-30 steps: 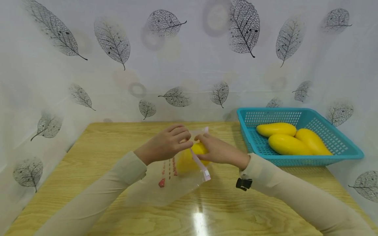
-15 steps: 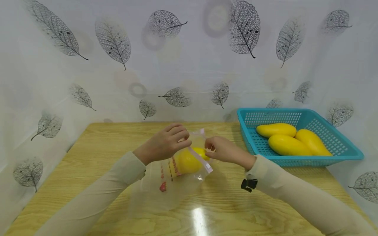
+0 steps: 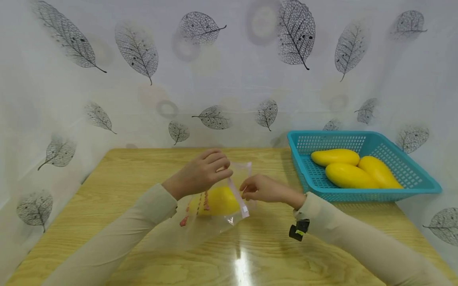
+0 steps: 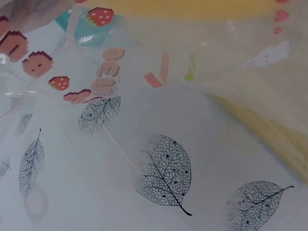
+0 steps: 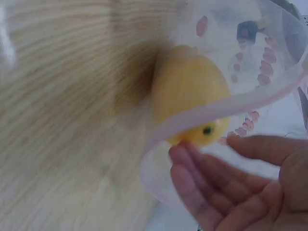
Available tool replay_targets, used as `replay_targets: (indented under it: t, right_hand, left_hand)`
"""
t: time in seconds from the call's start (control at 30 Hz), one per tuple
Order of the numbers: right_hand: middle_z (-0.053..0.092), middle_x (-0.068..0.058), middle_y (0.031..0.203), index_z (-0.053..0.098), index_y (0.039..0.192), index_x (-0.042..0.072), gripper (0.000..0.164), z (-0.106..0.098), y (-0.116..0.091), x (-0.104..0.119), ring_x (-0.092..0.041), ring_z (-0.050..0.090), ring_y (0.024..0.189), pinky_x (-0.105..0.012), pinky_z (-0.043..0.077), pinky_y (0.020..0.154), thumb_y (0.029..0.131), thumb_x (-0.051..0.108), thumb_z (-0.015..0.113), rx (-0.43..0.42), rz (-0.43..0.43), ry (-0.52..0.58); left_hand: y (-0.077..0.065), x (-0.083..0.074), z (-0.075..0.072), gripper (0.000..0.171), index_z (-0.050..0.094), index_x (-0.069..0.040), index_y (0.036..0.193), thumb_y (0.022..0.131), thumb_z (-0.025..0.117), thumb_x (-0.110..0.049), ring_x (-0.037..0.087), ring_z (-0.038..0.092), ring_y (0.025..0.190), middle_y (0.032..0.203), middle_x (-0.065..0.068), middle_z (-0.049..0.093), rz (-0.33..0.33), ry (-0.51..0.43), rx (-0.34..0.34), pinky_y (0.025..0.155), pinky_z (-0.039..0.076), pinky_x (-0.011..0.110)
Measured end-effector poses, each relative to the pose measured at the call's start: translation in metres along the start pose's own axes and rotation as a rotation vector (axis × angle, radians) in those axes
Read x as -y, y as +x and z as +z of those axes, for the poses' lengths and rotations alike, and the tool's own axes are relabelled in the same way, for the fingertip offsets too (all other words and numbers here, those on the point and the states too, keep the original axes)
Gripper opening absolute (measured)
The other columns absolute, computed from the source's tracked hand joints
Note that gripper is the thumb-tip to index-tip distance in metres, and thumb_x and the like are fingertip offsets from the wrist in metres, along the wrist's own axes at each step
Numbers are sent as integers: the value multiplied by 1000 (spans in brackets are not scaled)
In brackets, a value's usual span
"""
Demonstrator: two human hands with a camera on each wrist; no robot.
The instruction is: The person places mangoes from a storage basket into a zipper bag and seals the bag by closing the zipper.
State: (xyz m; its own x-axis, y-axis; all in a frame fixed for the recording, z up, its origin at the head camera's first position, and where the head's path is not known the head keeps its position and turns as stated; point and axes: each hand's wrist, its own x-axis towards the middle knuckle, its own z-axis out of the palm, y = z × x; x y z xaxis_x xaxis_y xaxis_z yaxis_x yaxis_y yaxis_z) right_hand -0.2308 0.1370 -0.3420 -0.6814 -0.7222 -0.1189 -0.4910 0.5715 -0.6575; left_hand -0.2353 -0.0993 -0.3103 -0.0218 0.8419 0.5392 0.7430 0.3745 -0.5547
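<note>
Left hand [image 3: 198,174] pinches bag [image 3: 202,224] mouth | right hand [image 3: 266,188] loosely spread, empty, beside mouth | slack pinch could spill bagged mango [image 3: 220,201]

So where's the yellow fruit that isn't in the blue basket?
In the head view, that yellow fruit lies inside the clear bag, below the picture's middle, just left of the right hand.

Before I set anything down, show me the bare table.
Bare table lies beyond the left sleeve and between the bag and right sleeve. Crowded: the middle, with mango, left hand, right hand; back right, with the basket.
</note>
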Motion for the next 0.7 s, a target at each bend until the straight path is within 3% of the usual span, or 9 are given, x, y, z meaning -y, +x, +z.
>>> replay_targets:
  t: [0.1, 0.17, 0.27, 0.53, 0.63, 0.7]
  right_hand:
    - [68, -15, 110, 61, 116, -2, 25, 5, 1, 4, -24, 67, 101, -27, 55, 86, 94, 8, 52, 86, -139, 38]
    - [66, -16, 115, 60, 118, -1, 26, 7, 1, 6, -26, 65, 106, -28, 54, 89, 95, 7, 50, 112, -186, 62]
    - [68, -14, 110, 62, 115, 0, 24, 7, 1, 9, -23, 67, 101, -25, 54, 86, 95, 8, 51, 38, -183, 44]
    - [70, -8, 87, 67, 97, 4, 12, -1, -2, -4, -16, 65, 76, -26, 54, 66, 90, 9, 58, -293, 7, -59]
    - [69, -8, 89, 66, 97, 4, 13, -1, 0, -15, -17, 63, 79, -30, 54, 68, 90, 13, 60, -353, 110, -110]
    - [68, -10, 93, 65, 99, 3, 17, -1, 2, -23, -20, 64, 82, -31, 54, 69, 90, 16, 60, -345, 177, -117]
  left_hand:
    - [1, 0, 0, 16, 66, -14, 90, 77, 74, -9, 18, 59, 93, 90, 0, 61, -1, 6, -10, 97, 48, 33]
    - [1, 1, 0, 16, 66, -14, 89, 77, 75, -9, 18, 58, 92, 90, 0, 61, -2, 6, -16, 96, 48, 33]
    - [1, 1, -1, 14, 66, -14, 88, 77, 74, -9, 18, 58, 91, 89, 0, 61, -5, 1, -22, 96, 48, 32]
    - [-4, 1, -4, 14, 66, -12, 88, 77, 73, -8, 19, 59, 92, 87, 1, 60, -15, -14, -10, 97, 48, 34]
    - [-6, 1, -4, 15, 67, -12, 88, 76, 74, -8, 19, 59, 91, 87, 1, 61, -23, -14, -11, 97, 48, 34]
    - [-6, 1, -4, 16, 68, -13, 89, 75, 75, -8, 19, 59, 91, 87, 1, 62, -26, -13, -12, 96, 48, 34]
